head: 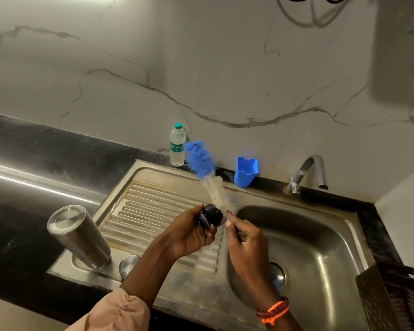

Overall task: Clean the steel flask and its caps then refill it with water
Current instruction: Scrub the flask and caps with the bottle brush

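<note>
Fingers of the left hand (189, 232) curl round a small black round flask cap (210, 217), holding it above the ribbed steel drainboard (153, 211) of the sink, just beside the basin's left edge. Fingers of the right hand (245, 237) are closed on the handle of a long bottle brush (207, 173) — its bristles are pale cream along the lower stretch and bright blue at the tip. The brush slants up and away from the hands, its cream part passing just beside the cap; motion blur makes it hard to say whether bristles touch the cap. An orange and dark red beaded bracelet (273, 310) circles the right wrist, and a pale peach sleeve (120, 311) covers the left forearm.

The tall cylindrical steel flask (78, 236) stands mouth down on the left corner of the drainboard, well apart from the hands. A rounded shiny steel cap (128, 263) lies just beside it, near the left forearm.

At the back, against the marbled white wall, stand a clear plastic water bottle with a green cap (177, 145) and a blue plastic cup (245, 172) — the bottle to the left of the brush tip, the cup to its right. A curved steel tap (308, 173) rises behind the steel sink basin (320, 235). A dark brown slatted crate (397, 297) sits at the lower right.
</note>
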